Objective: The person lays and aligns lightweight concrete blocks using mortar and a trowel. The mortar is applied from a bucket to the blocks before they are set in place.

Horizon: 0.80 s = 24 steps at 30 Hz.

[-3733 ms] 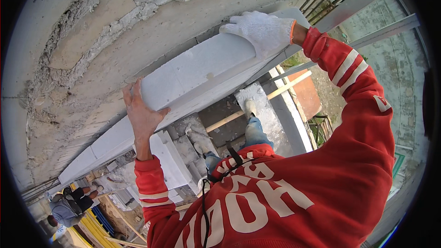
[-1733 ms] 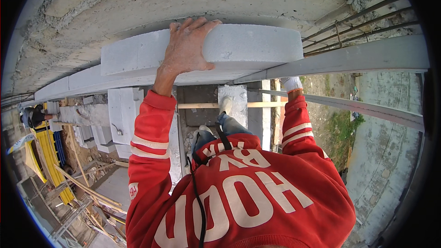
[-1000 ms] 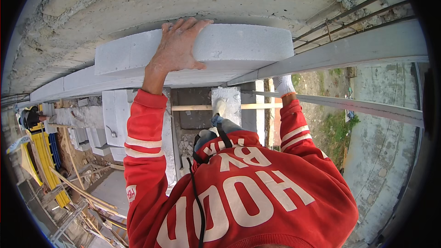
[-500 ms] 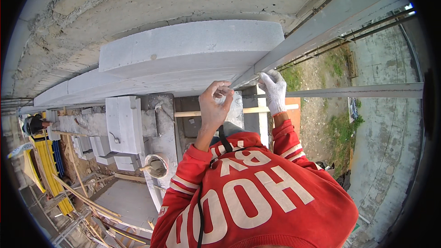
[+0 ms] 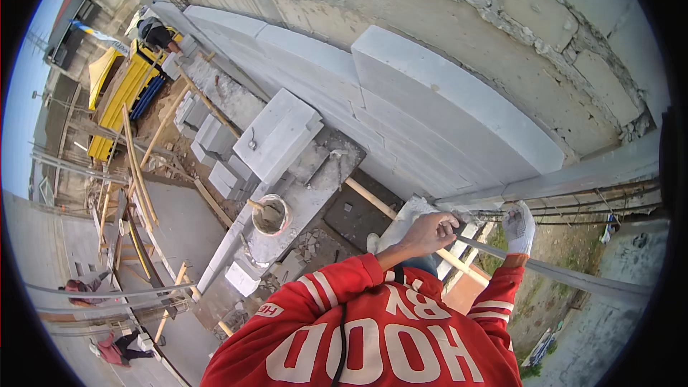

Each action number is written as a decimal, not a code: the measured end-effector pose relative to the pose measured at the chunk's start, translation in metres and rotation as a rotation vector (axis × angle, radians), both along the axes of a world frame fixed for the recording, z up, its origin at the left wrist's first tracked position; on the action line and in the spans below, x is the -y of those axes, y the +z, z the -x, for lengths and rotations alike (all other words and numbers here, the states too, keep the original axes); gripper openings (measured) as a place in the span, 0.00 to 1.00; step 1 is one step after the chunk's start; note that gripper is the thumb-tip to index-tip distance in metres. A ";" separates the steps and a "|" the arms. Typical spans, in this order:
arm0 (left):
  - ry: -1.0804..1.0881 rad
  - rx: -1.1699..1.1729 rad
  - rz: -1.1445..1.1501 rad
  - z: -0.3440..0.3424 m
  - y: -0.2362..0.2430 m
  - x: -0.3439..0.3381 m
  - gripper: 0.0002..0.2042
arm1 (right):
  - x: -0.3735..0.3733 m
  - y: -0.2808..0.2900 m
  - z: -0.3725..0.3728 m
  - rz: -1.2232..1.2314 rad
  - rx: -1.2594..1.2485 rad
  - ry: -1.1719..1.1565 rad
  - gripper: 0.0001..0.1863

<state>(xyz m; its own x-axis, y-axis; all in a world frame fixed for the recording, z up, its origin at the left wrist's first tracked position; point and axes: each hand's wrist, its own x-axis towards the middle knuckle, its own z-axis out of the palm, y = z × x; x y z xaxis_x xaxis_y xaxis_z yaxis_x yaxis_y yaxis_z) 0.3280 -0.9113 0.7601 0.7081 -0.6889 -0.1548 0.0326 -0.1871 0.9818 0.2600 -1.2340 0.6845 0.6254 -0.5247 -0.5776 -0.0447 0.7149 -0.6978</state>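
My bare left hand (image 5: 430,234) is at the near right end of a pale block wall (image 5: 408,118), its fingers curled and thumb drawn in. What they pinch, if anything, is too small to make out. My right hand (image 5: 518,228), in a white knitted glove, is a little farther right with its fingers bent together; its grip is hidden. Just above it, a long grey upright beam (image 5: 602,165) meets the end of the wall. A thin grey metal bar (image 5: 552,265) runs past both hands. The topmost block (image 5: 451,100) juts above the course beside it.
A mortar bucket (image 5: 271,216) stands on the dusty platform to the left, near stacked pale blocks (image 5: 276,136). Wooden poles (image 5: 369,197) cross below me. A co-worker (image 5: 158,32) bends at the far end; two other people (image 5: 118,351) (image 5: 82,290) are below left. A rough concrete wall (image 5: 494,43) rises behind.
The view has swung toward the left, showing more of the platform and the other people. My hands stay near the wall's end, now farther apart, with the left drawn back from the beam.
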 end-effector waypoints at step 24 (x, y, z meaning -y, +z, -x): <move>0.032 0.154 0.025 -0.056 0.019 0.131 0.13 | 0.010 0.078 -0.010 1.399 -0.419 0.213 0.14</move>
